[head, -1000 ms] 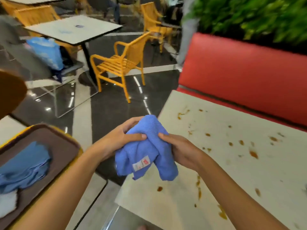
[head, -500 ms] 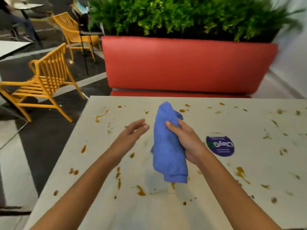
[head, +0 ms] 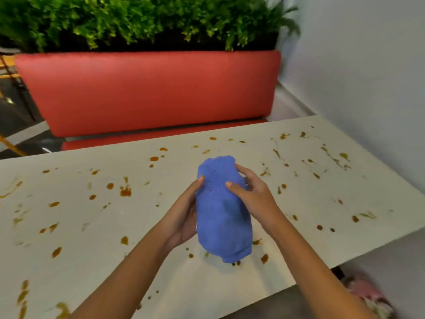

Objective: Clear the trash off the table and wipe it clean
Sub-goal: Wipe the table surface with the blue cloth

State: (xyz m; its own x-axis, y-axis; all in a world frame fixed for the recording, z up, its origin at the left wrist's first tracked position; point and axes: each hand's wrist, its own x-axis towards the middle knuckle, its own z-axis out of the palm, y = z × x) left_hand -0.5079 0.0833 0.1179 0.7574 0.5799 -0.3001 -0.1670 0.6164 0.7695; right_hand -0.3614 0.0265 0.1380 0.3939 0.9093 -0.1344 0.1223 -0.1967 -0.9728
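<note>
Both hands on the cloth (head: 222, 210). Right hand (head: 253, 196) grips its upper right side: thumb pressed across the front, fingers curled round the back. Left hand (head: 184, 215) cups the left side, palm against the fabric, one fingertip up on the front edge. Both hands are closed round the cloth, nothing else in either.

Cloth: blue, bunched into a long roll, upright and tilted slightly, held over the middle of the table (head: 92, 226). Its lower end hangs close to the tabletop; contact unclear, possibly just clear of it, with a shadow under it.

Table: pale top, scattered all over with brown stains (head: 125, 192), drops and streaks on every side of the hands.

Beyond the far edge, a red bench (head: 149, 93) with plants (head: 138, 19) above its back. White wall (head: 368, 65) on the right. Something pink (head: 365, 293) lies below the near right corner, too blurred to identify.
</note>
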